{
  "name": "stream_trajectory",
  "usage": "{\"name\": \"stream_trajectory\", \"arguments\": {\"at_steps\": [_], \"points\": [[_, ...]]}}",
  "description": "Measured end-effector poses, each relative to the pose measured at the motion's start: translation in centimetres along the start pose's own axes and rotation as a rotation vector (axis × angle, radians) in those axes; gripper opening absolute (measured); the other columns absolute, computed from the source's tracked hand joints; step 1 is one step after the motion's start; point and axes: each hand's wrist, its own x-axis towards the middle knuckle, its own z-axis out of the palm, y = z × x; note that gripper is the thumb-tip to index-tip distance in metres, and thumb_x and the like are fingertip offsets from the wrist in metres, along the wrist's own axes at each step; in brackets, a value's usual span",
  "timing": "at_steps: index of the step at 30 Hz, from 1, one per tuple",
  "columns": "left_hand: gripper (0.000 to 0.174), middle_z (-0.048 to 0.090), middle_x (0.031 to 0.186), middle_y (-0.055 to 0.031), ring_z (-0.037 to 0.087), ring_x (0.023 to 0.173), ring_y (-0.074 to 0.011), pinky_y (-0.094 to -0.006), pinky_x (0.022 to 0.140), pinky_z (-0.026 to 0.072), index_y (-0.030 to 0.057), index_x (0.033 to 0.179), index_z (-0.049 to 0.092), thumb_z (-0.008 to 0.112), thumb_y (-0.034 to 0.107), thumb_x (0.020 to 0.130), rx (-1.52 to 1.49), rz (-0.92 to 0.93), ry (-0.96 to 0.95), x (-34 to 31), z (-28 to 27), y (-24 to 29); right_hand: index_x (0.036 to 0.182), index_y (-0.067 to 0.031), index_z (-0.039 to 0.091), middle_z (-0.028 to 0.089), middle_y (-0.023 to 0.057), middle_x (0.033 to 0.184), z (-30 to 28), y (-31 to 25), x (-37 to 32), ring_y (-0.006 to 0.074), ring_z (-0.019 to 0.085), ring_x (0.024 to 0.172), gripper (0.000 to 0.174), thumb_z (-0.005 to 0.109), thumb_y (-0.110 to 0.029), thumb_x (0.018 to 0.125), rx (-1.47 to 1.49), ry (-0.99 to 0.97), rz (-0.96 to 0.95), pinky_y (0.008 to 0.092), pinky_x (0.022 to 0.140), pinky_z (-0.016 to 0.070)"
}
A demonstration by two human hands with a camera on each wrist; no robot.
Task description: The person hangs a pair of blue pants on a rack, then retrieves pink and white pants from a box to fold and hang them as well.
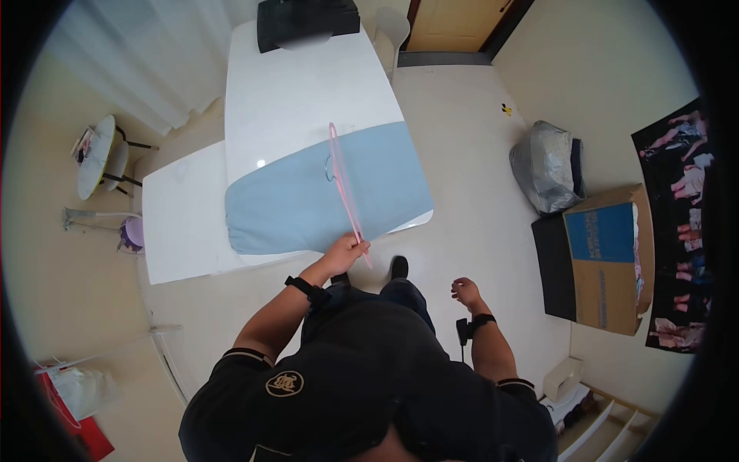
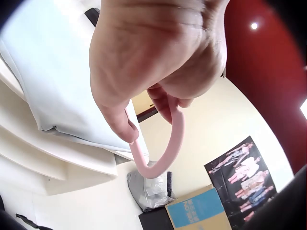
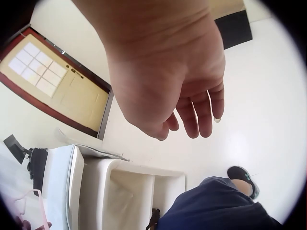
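My left hand (image 1: 344, 254) grips a pink clothes hanger (image 1: 345, 189) near one end, holding it up over the table's near edge. In the left wrist view, the rounded pink end of the hanger (image 2: 165, 160) curves out below the thumb and fingers. The hanger's metal hook (image 1: 329, 168) points left in the head view. Under it, a light blue cloth (image 1: 285, 196) is spread across the near part of the white table (image 1: 308, 100). My right hand (image 1: 466, 291) hangs at my right side, its fingers loosely bent and holding nothing, as the right wrist view also shows.
A black object (image 1: 308, 23) stands at the table's far end. A lower white surface (image 1: 181, 212) adjoins the table's left side. To the right are a grey plastic bag (image 1: 539, 169) and a cardboard box (image 1: 608, 269) against the wall. A small round side table (image 1: 96, 158) stands left.
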Motion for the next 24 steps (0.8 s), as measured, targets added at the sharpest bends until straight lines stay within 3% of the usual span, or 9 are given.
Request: {"name": "stream_trajectory", "arguments": {"at_steps": [3, 5, 6, 8, 11, 13, 17, 20, 24], "points": [[0.023, 0.054, 0.087, -0.004, 0.051, 0.08, -0.0132, -0.0284, 0.076, 0.0443, 0.0017, 0.085, 0.058, 0.047, 0.021, 0.092, 0.08, 0.091, 0.04, 1.3, 0.4, 0.1, 0.112, -0.0035, 0.048, 0.061, 0.0101, 0.087, -0.4, -4.9, 5.0, 0.0184, 0.059, 0.07, 0.035, 0.053, -0.023, 0.083, 0.03, -0.087, -0.005, 0.0299, 0.06, 0.0465], [0.03, 0.057, 0.095, -0.0135, 0.047, 0.103, -0.0252, -0.0343, 0.085, 0.0393, 0.0019, 0.075, 0.059, 0.05, 0.026, 0.089, 0.117, 0.148, 0.193, 1.5, 1.2, 0.4, 0.12, -0.0031, 0.039, 0.061, 0.0141, 0.086, -0.3, -7.8, 8.5, 0.0209, 0.06, 0.068, 0.045, 0.051, -0.028, 0.085, 0.118, -0.1, -0.003, 0.0315, 0.058, 0.0465], [0.03, 0.057, 0.095, -0.0135, 0.047, 0.103, -0.0252, -0.0343, 0.085, 0.0393, 0.0019, 0.075, 0.059, 0.05, 0.026, 0.089, 0.118, 0.129, 0.222, 1.5, 1.5, 0.5, 0.121, -0.0036, 0.038, 0.061, 0.0144, 0.088, -0.2, -9.2, 9.7, 0.0212, 0.06, 0.071, 0.046, 0.048, -0.032, 0.086, 0.165, -0.136, 0.014, 0.033, 0.062, 0.0462], [0.03, 0.058, 0.101, -0.0142, 0.034, 0.121, -0.0291, -0.0369, 0.096, 0.0327, 0.003, 0.075, 0.06, 0.049, 0.027, 0.09, 0.18, 0.078, 0.295, 1.4, 1.9, 0.5, 0.122, -0.004, 0.037, 0.061, 0.0147, 0.091, 0.4, -12.1, 12.1, 0.0215, 0.06, 0.074, 0.048, 0.045, -0.036, 0.087, 0.201, -0.202, 0.019, 0.0345, 0.065, 0.0459], [0.031, 0.06, 0.099, -0.0122, 0.032, 0.123, -0.0298, -0.0383, 0.096, 0.0326, 0.0036, 0.076, 0.06, 0.048, 0.028, 0.09, 0.15, 0.026, 0.32, 1.1, 2.4, 0.9, 0.127, -0.0055, 0.031, 0.061, 0.0149, 0.094, 1.7, -15.0, 14.5, 0.0222, 0.059, 0.081, 0.054, 0.04, -0.043, 0.089, 0.281, -0.354, 0.086, 0.0371, 0.073, 0.0439], [0.03, 0.06, 0.098, -0.0108, 0.03, 0.124, -0.0307, -0.0388, 0.097, 0.0315, 0.0046, 0.077, 0.061, 0.047, 0.027, 0.09, 0.162, 0.005, 0.362, 1.0, 2.9, 1.1, 0.134, -0.0083, 0.021, 0.052, 0.019, 0.114, 2.3, -16.9, 15.7, 0.0279, 0.054, 0.097, 0.061, 0.04, -0.046, 0.089, 0.444, -0.389, 0.2, 0.0432, 0.085, 0.0394], [0.025, 0.061, 0.097, -0.0094, 0.03, 0.125, -0.0308, -0.0388, 0.098, 0.0309, 0.0066, 0.079, 0.064, 0.05, 0.025, 0.089, 0.142, 0.036, 0.403, 0.8, 4.3, 1.6, 0.134, -0.0096, 0.022, 0.053, 0.0191, 0.113, 3.3, -19.5, 16.8, 0.0283, 0.053, 0.1, 0.058, 0.038, -0.045, 0.09, 0.719, -0.397, 0.313, 0.0409, 0.086, 0.0409], [0.023, 0.06, 0.1, -0.0107, 0.031, 0.124, -0.0297, -0.039, 0.098, 0.031, 0.0061, 0.08, 0.064, 0.053, 0.024, 0.088, 0.108, 0.065, 0.367, 0.5, 4.4, 1.9, 0.126, 0.0009, 0.034, 0.05, 0.0184, 0.118, 2.9, -21.3, 16.1, 0.0301, 0.049, 0.109, 0.05, 0.04, -0.034, 0.09, 0.891, -0.475, 0.317, 0.0444, 0.097, 0.0352], [0.023, 0.059, 0.101, -0.0114, 0.032, 0.124, -0.0306, -0.0395, 0.098, 0.0311, 0.0058, 0.08, 0.064, 0.053, 0.025, 0.087, 0.096, 0.117, 0.403, 0.1, 3.3, 0.8, 0.128, -0.0073, 0.034, 0.046, 0.0195, 0.122, 2.9, -16.9, 23.6, 0.0294, 0.046, 0.113, 0.047, 0.042, -0.031, 0.089, 1.169, -0.629, 0.381, 0.0482, 0.099, 0.031]]}}
